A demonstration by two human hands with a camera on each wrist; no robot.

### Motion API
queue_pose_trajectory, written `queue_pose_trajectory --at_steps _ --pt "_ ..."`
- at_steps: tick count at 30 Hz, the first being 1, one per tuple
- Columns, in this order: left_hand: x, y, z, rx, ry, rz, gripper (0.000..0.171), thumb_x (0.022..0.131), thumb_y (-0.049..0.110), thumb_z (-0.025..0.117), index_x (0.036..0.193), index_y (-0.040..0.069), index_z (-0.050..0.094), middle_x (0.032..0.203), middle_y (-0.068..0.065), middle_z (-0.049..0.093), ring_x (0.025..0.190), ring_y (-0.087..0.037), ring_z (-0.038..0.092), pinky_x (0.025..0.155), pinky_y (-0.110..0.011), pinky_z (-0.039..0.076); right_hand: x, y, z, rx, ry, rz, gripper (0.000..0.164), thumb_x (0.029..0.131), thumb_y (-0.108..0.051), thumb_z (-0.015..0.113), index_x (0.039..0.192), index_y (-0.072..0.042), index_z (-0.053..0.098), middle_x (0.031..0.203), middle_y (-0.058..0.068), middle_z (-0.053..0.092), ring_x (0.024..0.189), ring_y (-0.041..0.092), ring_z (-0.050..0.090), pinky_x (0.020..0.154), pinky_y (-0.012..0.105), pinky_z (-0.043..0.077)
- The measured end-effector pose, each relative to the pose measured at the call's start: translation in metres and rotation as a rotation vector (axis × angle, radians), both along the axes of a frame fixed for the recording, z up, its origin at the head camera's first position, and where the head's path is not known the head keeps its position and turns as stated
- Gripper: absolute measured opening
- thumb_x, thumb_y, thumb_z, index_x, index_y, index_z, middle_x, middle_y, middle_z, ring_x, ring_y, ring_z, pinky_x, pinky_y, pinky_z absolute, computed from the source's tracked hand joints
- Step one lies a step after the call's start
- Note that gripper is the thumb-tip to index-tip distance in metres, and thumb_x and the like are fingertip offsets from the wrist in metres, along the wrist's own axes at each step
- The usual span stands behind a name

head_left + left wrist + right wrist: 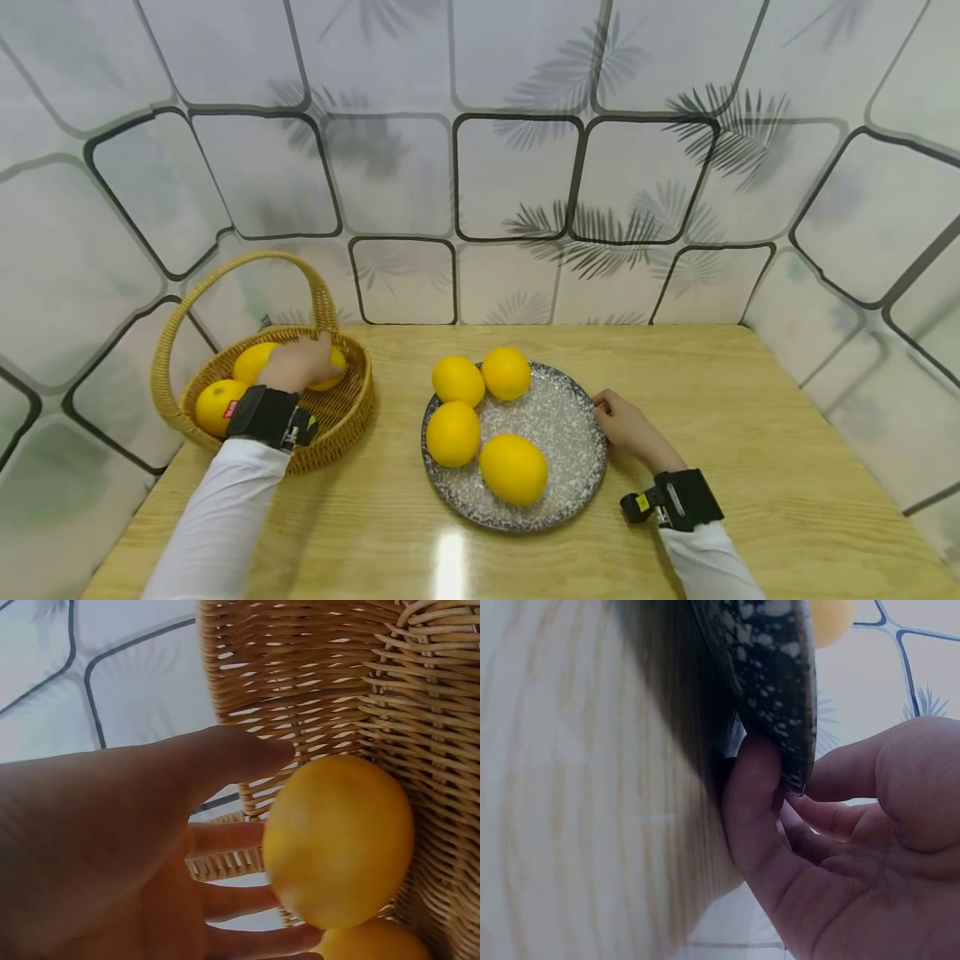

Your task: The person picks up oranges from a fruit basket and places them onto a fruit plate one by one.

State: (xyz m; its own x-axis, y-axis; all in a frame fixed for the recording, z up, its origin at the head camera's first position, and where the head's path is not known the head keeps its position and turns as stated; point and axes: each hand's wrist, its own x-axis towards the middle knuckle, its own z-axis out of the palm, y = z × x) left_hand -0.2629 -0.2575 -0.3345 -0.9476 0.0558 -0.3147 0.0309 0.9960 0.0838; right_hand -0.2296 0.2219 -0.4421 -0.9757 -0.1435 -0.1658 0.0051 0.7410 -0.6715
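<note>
My left hand (298, 363) is inside the wicker basket (363, 408) at the left, at an orange (330, 371). In the left wrist view its fingers are spread and reach behind that orange (337, 840), with the thumb extended near its top; how firmly they touch is hidden. My right hand (624, 423) pinches the right rim of the speckled grey plate (573, 442). In the right wrist view a finger lies under the dark rim (776, 690), with the thumb on its other side. Several oranges lie on the plate, the nearest orange (513, 469) being largest.
More oranges sit in the basket's left half, one orange (217, 407) by the near-left rim. The basket's tall arched handle (247, 258) rises above it. Both stand on a wooden table (697, 375), with a patterned wall covering (517, 175) behind and at the sides.
</note>
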Motion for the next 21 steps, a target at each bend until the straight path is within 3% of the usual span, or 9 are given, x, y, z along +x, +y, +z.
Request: queue_pose_trajectory --at_steps 9,15,21 --pt "-0.0026 -0.0057 -0.0051 0.003 0.002 -0.022 0.086 0.096 0.036 0.053 0.154 -0.016 0.016 0.143 -0.047 0.042 0.130 -0.062 0.047 0.104 -0.066 0.045 0.0026 0.0006 0.0004 -0.012 0.009 0.008 0.033 0.104 -0.013 0.041 0.126 0.008 0.053 0.107 0.021 0.062 0.090 0.026 0.057 0.075 0.033 0.047" --pt "-0.0011 -0.0056 -0.0073 0.103 -0.106 0.005 0.098 0.098 0.042 0.058 0.157 -0.012 0.002 0.153 -0.043 0.032 0.139 -0.058 0.041 0.111 -0.067 0.038 0.0017 0.0031 0.0002 -0.023 0.033 0.018 0.033 0.104 -0.015 0.040 0.124 0.008 0.053 0.104 0.021 0.061 0.086 0.025 0.057 0.073 0.032 0.046" --pt "0.0007 -0.0042 -0.0100 0.172 -0.146 -0.046 0.101 0.097 0.040 0.060 0.153 -0.019 0.000 0.154 -0.045 0.028 0.142 -0.057 0.037 0.116 -0.066 0.033 0.0020 0.0003 0.0013 -0.021 -0.006 -0.005 0.033 0.104 -0.014 0.041 0.128 0.007 0.053 0.108 0.020 0.062 0.089 0.024 0.057 0.073 0.031 0.045"
